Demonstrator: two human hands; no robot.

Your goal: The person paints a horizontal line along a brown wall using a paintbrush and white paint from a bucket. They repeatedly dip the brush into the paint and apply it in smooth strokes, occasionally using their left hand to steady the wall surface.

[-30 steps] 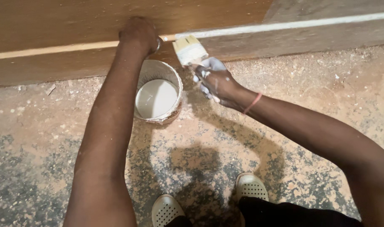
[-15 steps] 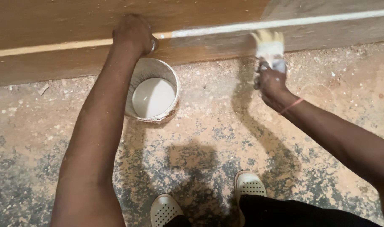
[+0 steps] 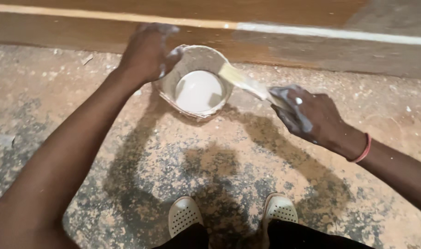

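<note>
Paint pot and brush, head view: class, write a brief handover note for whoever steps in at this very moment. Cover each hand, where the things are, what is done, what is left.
Left hand: grip on the rim of the paint pot, which sits on the floor by the wooden board.
Right hand: grip on the brush, bristles over the white paint inside the pot.
Done: the board's right part looks greyish, with a white strip.
Left: the brown part to the left looks unpainted.
</note>
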